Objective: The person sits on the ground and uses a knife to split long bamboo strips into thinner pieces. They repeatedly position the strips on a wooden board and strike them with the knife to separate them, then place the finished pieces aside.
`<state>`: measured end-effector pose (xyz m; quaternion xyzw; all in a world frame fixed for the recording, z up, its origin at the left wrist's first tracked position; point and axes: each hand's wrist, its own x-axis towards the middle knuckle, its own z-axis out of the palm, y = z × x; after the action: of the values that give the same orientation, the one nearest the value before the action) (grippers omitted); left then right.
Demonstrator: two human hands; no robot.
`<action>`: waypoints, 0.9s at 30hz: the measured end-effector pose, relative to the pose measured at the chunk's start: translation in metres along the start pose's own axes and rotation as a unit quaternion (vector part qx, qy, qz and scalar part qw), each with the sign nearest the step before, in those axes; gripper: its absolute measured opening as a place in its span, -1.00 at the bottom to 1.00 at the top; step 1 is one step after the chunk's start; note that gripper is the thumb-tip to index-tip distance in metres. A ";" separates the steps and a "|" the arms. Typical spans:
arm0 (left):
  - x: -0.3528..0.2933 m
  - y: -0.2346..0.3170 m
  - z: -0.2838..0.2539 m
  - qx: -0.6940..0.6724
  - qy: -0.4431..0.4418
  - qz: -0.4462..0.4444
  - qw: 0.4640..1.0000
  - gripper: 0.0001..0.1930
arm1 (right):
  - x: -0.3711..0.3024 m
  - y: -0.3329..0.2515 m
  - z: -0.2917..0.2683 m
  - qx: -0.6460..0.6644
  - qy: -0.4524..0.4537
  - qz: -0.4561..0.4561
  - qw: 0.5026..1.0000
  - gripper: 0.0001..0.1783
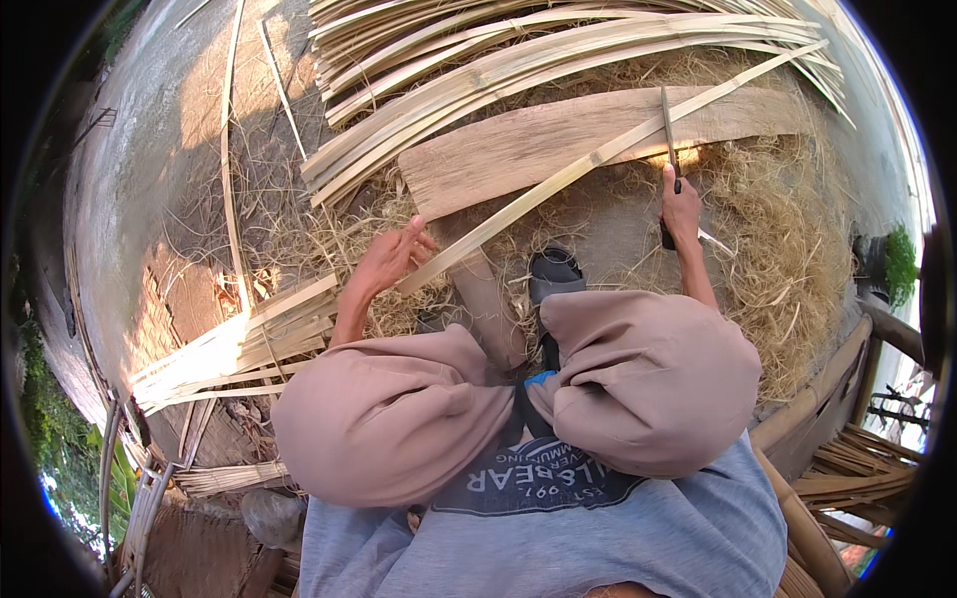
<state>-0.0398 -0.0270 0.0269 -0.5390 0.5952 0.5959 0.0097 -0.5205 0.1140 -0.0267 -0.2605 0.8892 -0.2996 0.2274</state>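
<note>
The left hand (391, 257) holds the near end of a long bamboo strip (598, 157) lying diagonally across a wooden board (518, 149), while the right hand (681, 207) is closed around a knife (669, 125) set against the strip.

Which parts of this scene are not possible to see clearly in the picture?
- Head view: the lower end of the bamboo strip goes under the left hand, so its tip is hidden.
- The knife handle is covered by the right hand.
- The feet are mostly hidden by the knees; only a dark sandal shows.
- The bamboo slats are cut off at the top edge.
</note>
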 end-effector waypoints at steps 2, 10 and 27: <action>-0.004 -0.004 -0.009 0.037 -0.107 0.016 0.993 -0.48 | 0.004 0.009 0.002 -0.013 0.019 -0.012 1.000 -0.21; 0.005 -0.022 -0.001 -0.095 -0.145 0.031 0.984 -0.59 | 0.004 0.012 0.003 -0.010 0.025 -0.023 0.999 -0.21; 0.052 0.067 0.108 0.183 0.082 0.106 0.974 -0.47 | -0.070 -0.019 0.028 0.002 -0.095 -0.038 0.995 -0.32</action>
<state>-0.1740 -0.0015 0.0085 -0.5089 0.7466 0.4284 -0.0034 -0.4451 0.1317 -0.0176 -0.3213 0.8523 -0.2837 0.2999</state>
